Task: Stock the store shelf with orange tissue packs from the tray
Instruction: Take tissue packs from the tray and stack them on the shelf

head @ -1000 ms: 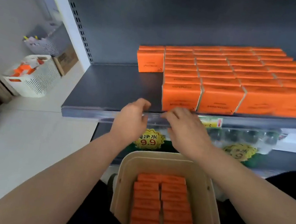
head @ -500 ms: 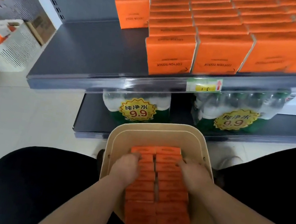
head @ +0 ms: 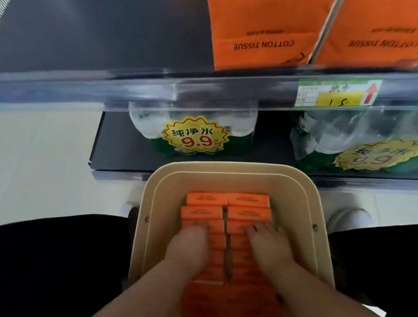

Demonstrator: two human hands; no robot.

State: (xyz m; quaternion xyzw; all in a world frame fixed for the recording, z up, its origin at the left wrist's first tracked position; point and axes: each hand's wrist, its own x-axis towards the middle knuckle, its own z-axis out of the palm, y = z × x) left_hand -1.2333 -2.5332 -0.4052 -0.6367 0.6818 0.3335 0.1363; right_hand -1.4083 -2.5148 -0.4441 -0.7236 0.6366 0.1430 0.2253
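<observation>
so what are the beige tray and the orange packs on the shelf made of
Beige tray: probably moulded plastic, matte; smooth rounded rim. Orange packs on the shelf: soft printed wrap, film or paper unclear; faintly creased, low sheen.

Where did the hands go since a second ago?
The left hand and right hand came down from the shelf edge into the beige tray. They now lie on its orange tissue packs; whether they grip any is unclear. The stocked packs on the shelf and the bottled water packs below stayed put.
</observation>
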